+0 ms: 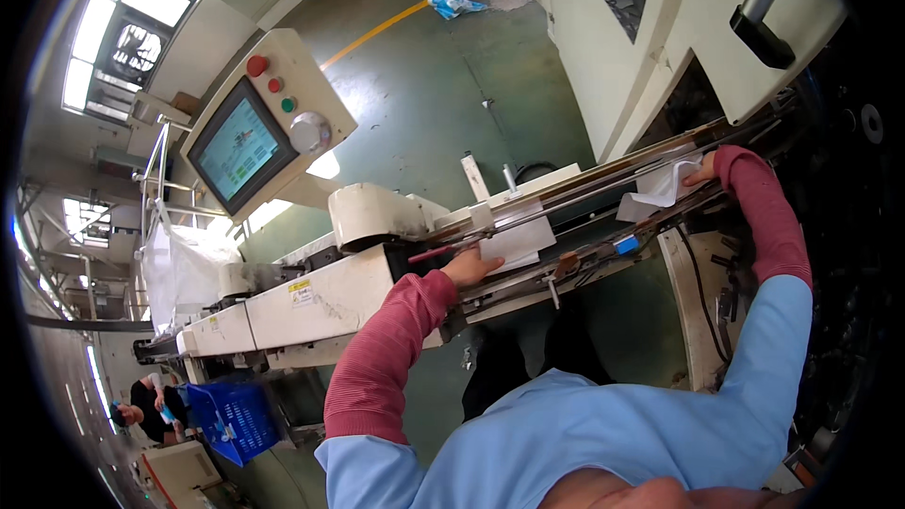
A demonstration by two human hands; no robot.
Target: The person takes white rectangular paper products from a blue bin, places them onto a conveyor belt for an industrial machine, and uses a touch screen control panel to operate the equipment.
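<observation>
My left hand [469, 268] rests at the left end of a white flat piece [520, 241] lying in the conveyor channel. Its thumb and fingers are apart, touching the edge of that piece. At the right, my right hand [701, 171] pinches the end of a folded white sheet [657, 196], which bends up out of the channel. Whether the white pieces are paper or thin card I cannot tell. The conveyor [594, 214] runs between metal guide rails from left to right in front of me. A thin red rod [432, 253] sits just left of my left hand.
A control panel [243, 146] with a screen and buttons stands at the left. A cream machine housing [632, 47] rises at the far right. Farther off are a blue crate [233, 421], a seated person [151, 405] and a blue-white wrapper [456, 7] on the floor.
</observation>
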